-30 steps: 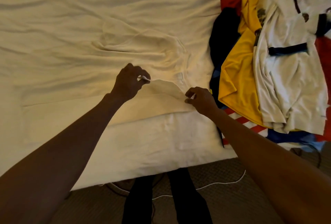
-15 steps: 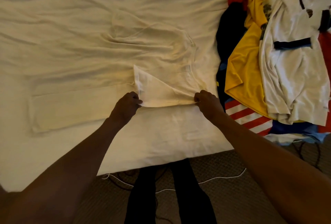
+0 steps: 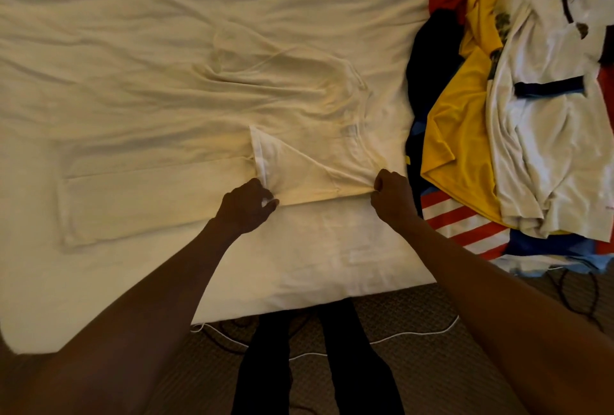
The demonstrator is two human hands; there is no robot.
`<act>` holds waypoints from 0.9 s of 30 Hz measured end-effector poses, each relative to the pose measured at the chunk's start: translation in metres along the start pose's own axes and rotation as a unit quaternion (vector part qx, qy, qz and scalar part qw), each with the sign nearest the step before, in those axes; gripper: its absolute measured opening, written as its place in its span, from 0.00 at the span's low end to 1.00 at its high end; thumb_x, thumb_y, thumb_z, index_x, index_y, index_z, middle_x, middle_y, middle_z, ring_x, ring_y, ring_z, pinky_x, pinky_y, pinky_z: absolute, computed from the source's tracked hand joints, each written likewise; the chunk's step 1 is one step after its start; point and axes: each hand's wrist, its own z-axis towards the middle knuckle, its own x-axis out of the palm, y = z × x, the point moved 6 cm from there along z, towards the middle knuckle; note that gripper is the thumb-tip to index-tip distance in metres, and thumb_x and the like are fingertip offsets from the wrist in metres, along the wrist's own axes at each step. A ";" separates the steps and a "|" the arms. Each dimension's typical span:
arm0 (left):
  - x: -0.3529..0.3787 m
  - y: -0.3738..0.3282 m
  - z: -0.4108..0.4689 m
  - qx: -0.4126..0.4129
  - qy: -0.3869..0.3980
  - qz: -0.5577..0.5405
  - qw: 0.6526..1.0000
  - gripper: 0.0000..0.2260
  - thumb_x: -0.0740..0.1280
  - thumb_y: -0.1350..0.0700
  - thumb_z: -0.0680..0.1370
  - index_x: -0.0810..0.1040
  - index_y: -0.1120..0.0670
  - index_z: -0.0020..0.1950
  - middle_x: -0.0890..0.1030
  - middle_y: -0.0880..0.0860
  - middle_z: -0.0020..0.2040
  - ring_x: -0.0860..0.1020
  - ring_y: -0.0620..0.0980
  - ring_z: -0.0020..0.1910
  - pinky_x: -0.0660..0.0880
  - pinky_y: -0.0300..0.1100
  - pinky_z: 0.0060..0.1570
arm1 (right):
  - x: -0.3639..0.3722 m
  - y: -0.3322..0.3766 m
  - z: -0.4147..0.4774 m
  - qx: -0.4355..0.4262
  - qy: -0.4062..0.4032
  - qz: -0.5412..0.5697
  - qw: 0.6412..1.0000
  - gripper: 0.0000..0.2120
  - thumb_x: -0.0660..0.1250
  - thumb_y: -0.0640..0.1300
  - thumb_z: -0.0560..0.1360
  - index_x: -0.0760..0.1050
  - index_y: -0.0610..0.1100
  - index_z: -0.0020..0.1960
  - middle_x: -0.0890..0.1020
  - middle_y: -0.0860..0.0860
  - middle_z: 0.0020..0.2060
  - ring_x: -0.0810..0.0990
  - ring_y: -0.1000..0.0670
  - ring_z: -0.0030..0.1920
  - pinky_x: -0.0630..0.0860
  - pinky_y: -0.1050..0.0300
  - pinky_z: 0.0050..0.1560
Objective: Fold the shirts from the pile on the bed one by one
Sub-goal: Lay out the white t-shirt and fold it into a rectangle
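Observation:
A cream shirt [image 3: 172, 195] lies spread on the bed [image 3: 315, 258], its near long side folded over. Its near sleeve [image 3: 292, 172] is turned inward as a triangle. My left hand [image 3: 247, 205] pinches the sleeve's cuff at the fold line. My right hand [image 3: 392, 197] pinches the shoulder end of the same fold. The pile of shirts [image 3: 518, 109] sits at the right of the bed, with a yellow shirt [image 3: 461, 135] and a white one [image 3: 548, 149] on top.
The bed's near edge runs just below my hands. Beyond it are carpet [image 3: 432, 364], a white cable [image 3: 398, 336] and my dark-trousered legs [image 3: 319, 364]. A red-and-white striped garment [image 3: 465, 225] hangs at the pile's near corner.
The sleeve was lifted and folded inward onto the shirt's body. Both hands drew back to the fold line near the bed's edge and still pinch the cloth.

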 end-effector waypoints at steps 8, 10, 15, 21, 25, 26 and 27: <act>-0.044 -0.019 0.032 -0.023 -0.157 -0.042 0.986 0.11 0.64 0.51 0.80 0.79 0.50 0.61 0.78 0.53 0.57 0.78 0.58 0.56 0.75 0.51 0.47 | -0.005 0.041 -0.004 -0.109 -0.045 -0.087 0.989 0.17 0.68 0.35 0.63 0.72 0.40 0.51 0.73 0.42 0.49 0.74 0.41 0.48 0.72 0.49 0.43; -0.045 -0.015 0.046 -0.057 -0.171 -0.081 0.980 0.17 0.65 0.55 0.80 0.73 0.52 0.69 0.72 0.57 0.64 0.73 0.59 0.62 0.75 0.54 0.51 | 0.006 0.060 -0.002 -0.134 -0.065 -0.060 0.987 0.14 0.67 0.39 0.68 0.73 0.40 0.53 0.75 0.43 0.49 0.75 0.40 0.48 0.73 0.47 0.45; -0.044 0.008 0.085 -0.130 -0.162 -0.226 0.952 0.26 0.67 0.52 0.80 0.63 0.56 0.75 0.68 0.62 0.67 0.71 0.62 0.63 0.70 0.50 0.58 | 0.042 0.090 0.019 -0.100 -0.013 -0.040 0.994 0.17 0.66 0.54 0.77 0.74 0.46 0.60 0.77 0.48 0.55 0.74 0.44 0.54 0.69 0.49 0.52; -0.056 0.036 0.124 -0.100 -0.145 -0.214 0.961 0.09 0.74 0.52 0.75 0.80 0.51 0.54 0.81 0.56 0.52 0.79 0.57 0.53 0.76 0.45 0.50 | 0.038 0.078 0.040 -0.027 -0.012 0.011 1.000 0.07 0.69 0.54 0.75 0.77 0.51 0.43 0.81 0.53 0.42 0.76 0.50 0.46 0.61 0.52 0.49; -0.060 0.037 0.121 -0.103 -0.166 -0.129 0.972 0.10 0.73 0.51 0.75 0.79 0.52 0.54 0.75 0.57 0.58 0.76 0.59 0.56 0.73 0.49 0.50 | 0.040 0.080 0.034 -0.061 -0.077 -0.056 0.994 0.05 0.69 0.50 0.76 0.78 0.48 0.48 0.80 0.51 0.44 0.77 0.47 0.47 0.64 0.49 0.49; -0.063 0.030 0.115 -0.088 -0.191 -0.076 0.975 0.13 0.72 0.51 0.76 0.77 0.52 0.58 0.73 0.58 0.60 0.74 0.60 0.59 0.74 0.52 0.52 | 0.041 0.085 0.028 -0.079 -0.108 -0.096 0.986 0.07 0.69 0.47 0.76 0.77 0.47 0.52 0.79 0.49 0.47 0.77 0.44 0.49 0.67 0.48 0.49; -0.065 0.020 0.109 -0.061 -0.223 -0.025 0.973 0.16 0.71 0.51 0.76 0.75 0.52 0.62 0.72 0.58 0.63 0.72 0.60 0.61 0.73 0.54 0.53 | 0.043 0.092 0.022 -0.091 -0.136 -0.109 0.980 0.10 0.70 0.44 0.75 0.76 0.46 0.56 0.78 0.47 0.51 0.76 0.43 0.52 0.70 0.47 0.50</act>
